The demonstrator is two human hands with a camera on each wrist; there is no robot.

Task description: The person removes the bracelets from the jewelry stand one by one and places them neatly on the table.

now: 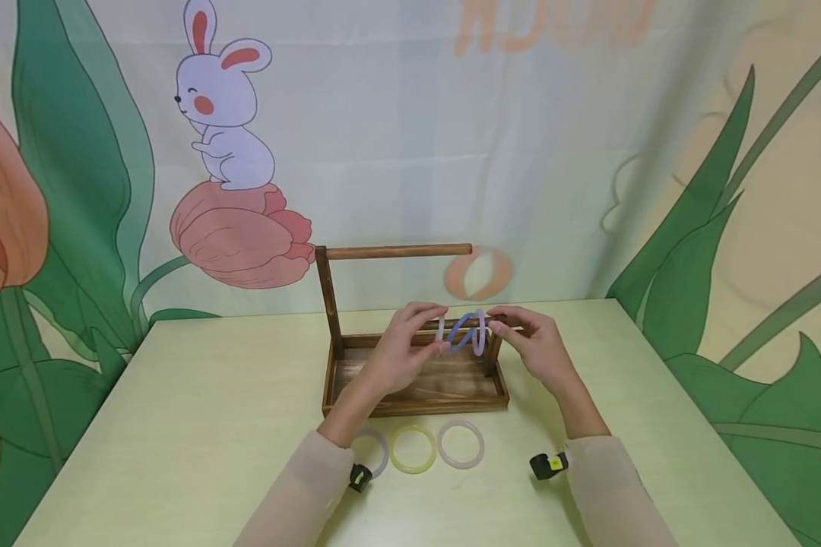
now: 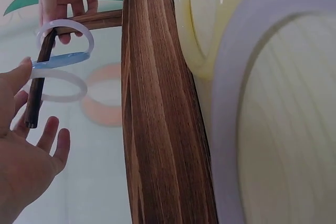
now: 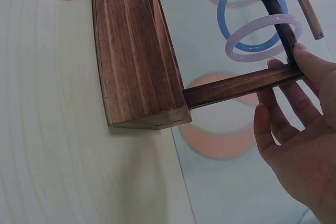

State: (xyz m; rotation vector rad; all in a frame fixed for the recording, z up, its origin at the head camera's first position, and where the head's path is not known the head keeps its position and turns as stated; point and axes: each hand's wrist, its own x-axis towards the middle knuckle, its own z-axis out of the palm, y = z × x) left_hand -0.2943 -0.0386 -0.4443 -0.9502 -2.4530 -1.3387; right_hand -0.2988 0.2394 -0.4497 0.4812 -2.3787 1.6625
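Note:
A dark wooden rack (image 1: 416,409) has a tray base and two rods at different heights. My left hand (image 1: 398,348) pinches a white bangle (image 2: 65,98) round the lower rod (image 2: 35,98) near its free end. Beside it on that rod hang a blue bangle (image 3: 221,14) and a lavender bangle (image 3: 236,56), the latter nearer the post. My right hand (image 1: 537,346) grips the corner where the lower rod meets its short post (image 3: 236,87), thumb on one side and fingers behind. The left fingertips are partly hidden in the right wrist view.
In front of the rack, a yellow bangle (image 1: 413,471) and a pale pink bangle (image 1: 461,466) lie on the table (image 1: 212,425). A lavender-grey bangle (image 1: 386,456) is partly covered by the left forearm. The higher rod (image 1: 400,251) extends from the tall left post. A printed curtain (image 1: 397,152) hangs behind.

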